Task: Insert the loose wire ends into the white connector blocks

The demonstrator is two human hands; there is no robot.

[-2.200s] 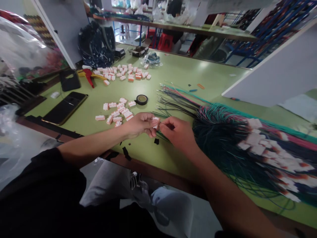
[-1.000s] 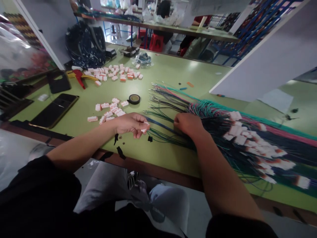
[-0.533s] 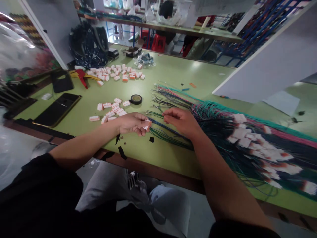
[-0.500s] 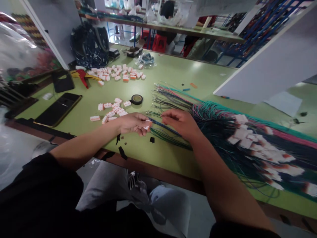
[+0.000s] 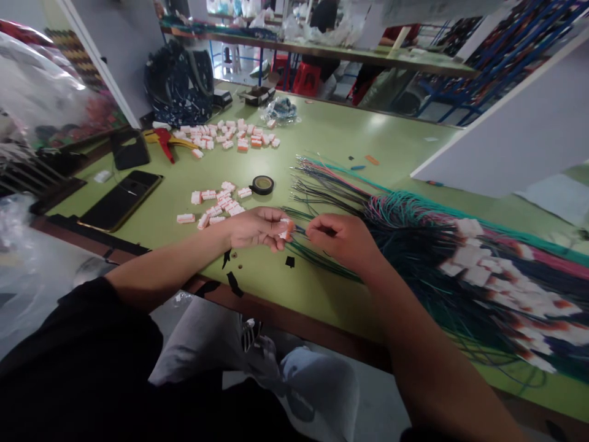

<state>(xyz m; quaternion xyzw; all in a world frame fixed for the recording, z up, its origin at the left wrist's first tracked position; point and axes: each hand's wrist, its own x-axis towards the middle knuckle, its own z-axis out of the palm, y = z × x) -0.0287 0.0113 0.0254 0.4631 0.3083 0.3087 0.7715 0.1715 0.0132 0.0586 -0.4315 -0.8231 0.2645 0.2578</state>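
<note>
My left hand pinches a small white-and-orange connector housing between thumb and fingers. Just to its right, my right hand is closed on a thin wire, whose end points at the orange side of the connector. Whether the wire tip sits inside the housing I cannot tell. Under and beside both hands run green wires on the green tabletop. A loose pile of white-and-orange connectors lies beyond my left hand, beside a roll of black tape.
A large wire bundle with connectors spreads across the right. More connectors, red-and-yellow pliers and a phone lie at the left. A white panel rises at the right, and a dark patterned bag stands at the back.
My right hand has closed its fingers on a wire and brought it up to the connector in my left hand. The whole view has shifted slightly.
</note>
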